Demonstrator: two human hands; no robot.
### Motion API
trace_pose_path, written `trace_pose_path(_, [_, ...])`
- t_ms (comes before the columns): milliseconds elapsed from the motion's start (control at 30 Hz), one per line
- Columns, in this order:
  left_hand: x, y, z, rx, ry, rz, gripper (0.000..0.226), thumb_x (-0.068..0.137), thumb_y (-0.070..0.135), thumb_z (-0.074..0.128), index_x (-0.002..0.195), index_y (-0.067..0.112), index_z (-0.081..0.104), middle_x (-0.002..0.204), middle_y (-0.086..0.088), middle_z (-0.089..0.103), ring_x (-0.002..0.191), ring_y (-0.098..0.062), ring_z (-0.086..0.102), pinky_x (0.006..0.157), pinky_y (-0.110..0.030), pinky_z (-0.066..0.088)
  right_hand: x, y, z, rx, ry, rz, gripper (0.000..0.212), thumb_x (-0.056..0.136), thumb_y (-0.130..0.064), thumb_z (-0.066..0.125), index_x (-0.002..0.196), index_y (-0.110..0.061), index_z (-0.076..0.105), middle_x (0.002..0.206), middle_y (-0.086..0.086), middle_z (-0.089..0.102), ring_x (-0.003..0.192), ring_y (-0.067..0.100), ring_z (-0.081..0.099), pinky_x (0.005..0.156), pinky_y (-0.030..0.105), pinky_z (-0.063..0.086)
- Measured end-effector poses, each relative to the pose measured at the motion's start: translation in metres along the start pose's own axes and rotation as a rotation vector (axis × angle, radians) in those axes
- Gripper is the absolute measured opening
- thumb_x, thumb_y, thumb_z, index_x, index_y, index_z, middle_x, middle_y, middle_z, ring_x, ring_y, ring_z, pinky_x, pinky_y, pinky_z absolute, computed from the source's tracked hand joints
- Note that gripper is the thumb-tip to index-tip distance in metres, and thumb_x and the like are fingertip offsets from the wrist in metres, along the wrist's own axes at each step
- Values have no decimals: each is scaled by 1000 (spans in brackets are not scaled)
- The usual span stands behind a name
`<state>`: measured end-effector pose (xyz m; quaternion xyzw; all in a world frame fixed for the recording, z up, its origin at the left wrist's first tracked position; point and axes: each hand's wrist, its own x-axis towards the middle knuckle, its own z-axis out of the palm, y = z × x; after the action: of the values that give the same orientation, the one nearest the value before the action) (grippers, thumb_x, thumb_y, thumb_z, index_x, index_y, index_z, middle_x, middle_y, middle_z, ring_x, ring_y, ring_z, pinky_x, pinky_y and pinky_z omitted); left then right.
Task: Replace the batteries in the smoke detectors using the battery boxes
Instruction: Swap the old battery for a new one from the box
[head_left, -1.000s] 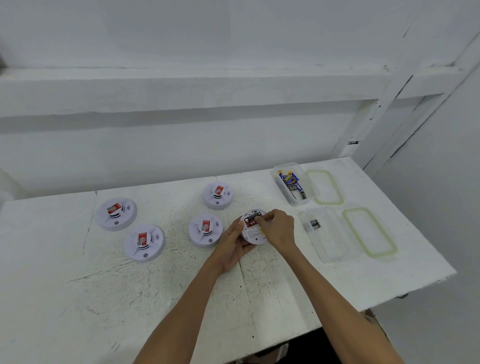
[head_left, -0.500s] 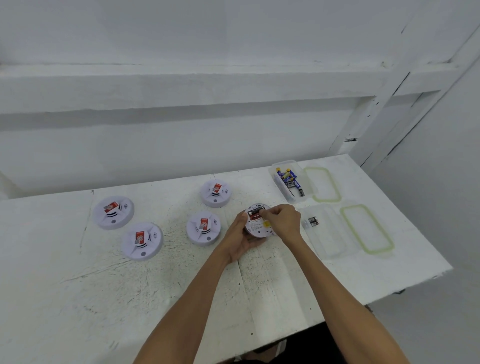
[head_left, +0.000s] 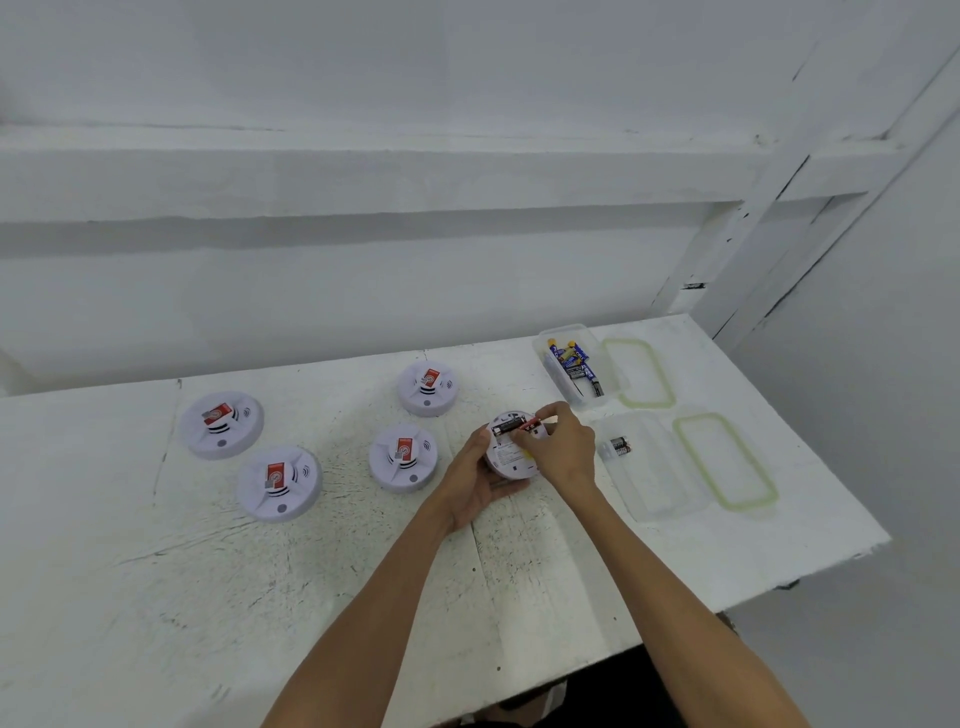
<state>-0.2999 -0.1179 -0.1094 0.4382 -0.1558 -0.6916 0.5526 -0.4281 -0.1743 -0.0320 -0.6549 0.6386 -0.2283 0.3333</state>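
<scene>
A round white smoke detector lies back-up near the table's middle, its battery bay showing. My left hand grips its left edge from below. My right hand pinches a red-and-black battery at the bay, beside a black battery sitting in it. A clear box at the back right holds several blue-and-yellow batteries. A nearer clear box holds two dark batteries.
Several more white detectors with red stickers sit face-up on the white table: one detector behind, another detector left of my hands, and a third detector further left. Two green-rimmed lids lie right of the boxes. The table edge runs close on the right.
My right hand has shifted from the detector's top edge to pinching a battery at the bay. The detector is tipped up slightly in my left hand. The camera has moved a little.
</scene>
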Motion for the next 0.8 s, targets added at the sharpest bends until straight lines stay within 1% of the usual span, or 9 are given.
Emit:
trace_pose_path(133, [-1,1,5,-47,24,-30,48,112,43,38,144,12,55,124,-16,73,105,-28,74,88,-43,62,1,2,0,10,-1,-6,38,80,-35,80,107,-21,58,100,8,68,95,18,51,66,29,42])
trace_pose_path(233, [0,-2,15,-43,8,11,41,108,19,52,149,19,48,133,-13,68,106,-27,74,85,-44,64,3,6,-1,20,0,1,32,85,-38,75,107,-22,58,102,9,67,104,20,46,70,29,36])
trace_pose_path(300, [-1,-8,17,14,13,87,56,104,1,57,150,27,39,144,-11,59,114,-27,71,90,-47,63,4,8,-1,3,-4,-5,27,90,-36,70,109,-20,59,103,10,69,102,19,46,71,25,34])
trace_pose_path(333, [-2,-11,16,42,3,122,59,103,-2,57,150,29,37,146,-10,57,118,-27,70,93,-48,62,5,10,-2,-2,-5,-12,24,92,-35,67,109,-19,60,104,10,70,99,19,48,68,19,35])
trace_pose_path(400, [-5,-14,13,72,-26,172,59,103,0,59,151,29,39,146,-7,59,125,-28,67,100,-52,58,7,14,-3,3,-2,-29,22,93,-34,66,107,-19,62,104,10,72,96,21,61,67,10,41])
trace_pose_path(500, [-7,-14,9,102,-26,195,62,104,4,60,156,30,38,149,-5,58,129,-30,65,102,-52,57,7,22,-6,29,-1,-52,21,92,-35,68,105,-18,66,104,6,74,100,22,68,82,31,55])
trace_pose_path(667, [-12,-18,11,179,-25,248,65,105,10,59,161,32,33,153,-3,55,131,-26,64,101,-49,58,3,29,-10,64,8,-73,18,91,-37,70,100,-22,67,99,-3,73,100,17,68,91,40,55])
trace_pose_path(733, [-13,-17,11,179,-23,252,65,106,9,58,161,32,33,154,-3,54,132,-27,63,102,-50,57,3,30,-10,74,18,-86,18,90,-36,72,99,-20,68,98,-5,72,97,14,68,89,37,56])
trace_pose_path(800, [-14,-16,12,175,-7,246,66,106,7,57,161,32,32,154,-2,54,131,-26,64,100,-49,58,1,27,-14,116,52,-111,20,90,-32,72,101,-16,69,97,-5,72,97,13,67,83,23,56])
